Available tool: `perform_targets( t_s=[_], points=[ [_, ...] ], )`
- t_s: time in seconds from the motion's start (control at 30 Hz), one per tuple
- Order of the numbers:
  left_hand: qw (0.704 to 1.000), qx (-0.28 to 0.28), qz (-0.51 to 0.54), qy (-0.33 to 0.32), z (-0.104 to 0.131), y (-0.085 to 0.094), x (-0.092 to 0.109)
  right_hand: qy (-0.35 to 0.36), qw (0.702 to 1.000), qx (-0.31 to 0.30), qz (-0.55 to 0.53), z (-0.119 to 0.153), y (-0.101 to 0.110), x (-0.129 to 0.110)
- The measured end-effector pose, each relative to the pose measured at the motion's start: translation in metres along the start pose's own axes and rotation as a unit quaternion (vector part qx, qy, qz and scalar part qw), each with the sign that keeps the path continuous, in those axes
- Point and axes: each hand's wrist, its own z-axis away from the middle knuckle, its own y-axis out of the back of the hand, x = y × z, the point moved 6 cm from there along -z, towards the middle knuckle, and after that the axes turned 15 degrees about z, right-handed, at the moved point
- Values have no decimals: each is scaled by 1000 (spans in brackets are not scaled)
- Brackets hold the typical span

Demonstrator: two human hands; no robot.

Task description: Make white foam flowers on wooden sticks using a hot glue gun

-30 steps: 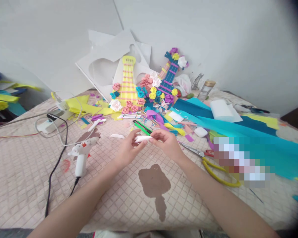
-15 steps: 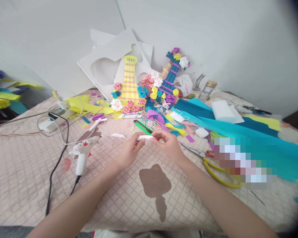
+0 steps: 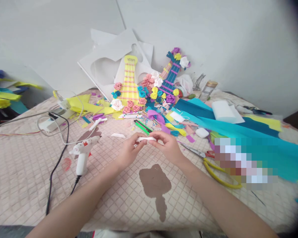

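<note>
Between my fingertips is a small white strip point(image 3: 146, 139), perhaps rolled or folded paper. My left hand point(image 3: 131, 150) pinches its left end, and my right hand point(image 3: 167, 145) pinches the right end. Just beyond my fingers lies a green and black utility knife point(image 3: 142, 127). Another white strip point(image 3: 118, 135) rests on the quilted cloth to the left of my left hand. Scissors point(image 3: 213, 165) with yellow and red handles lie to the right of my right hand.
On the left stands a white glue gun point(image 3: 81, 160) with a black cord, near a power strip point(image 3: 55, 120). A yellow paper guitar point(image 3: 130, 82) and a blue one point(image 3: 171, 77) lean at the back among paper scraps. Teal crepe paper point(image 3: 250, 138) spreads across the right.
My fingers have shifted slightly along the white strip, the right hand moving a little left and down. Everything else on the table stays in place.
</note>
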Motion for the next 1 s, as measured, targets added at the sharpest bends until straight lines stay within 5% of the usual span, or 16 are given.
perform_targets(
  t_s=[0.77,1.0],
  points=[
    [998,-41,-42,-32,2,-5,5,11,999,28,8,1,3,0],
    [958,-40,-279,-52,-8,21,12,-20,999,50,8,-3,7,12]
  ],
)
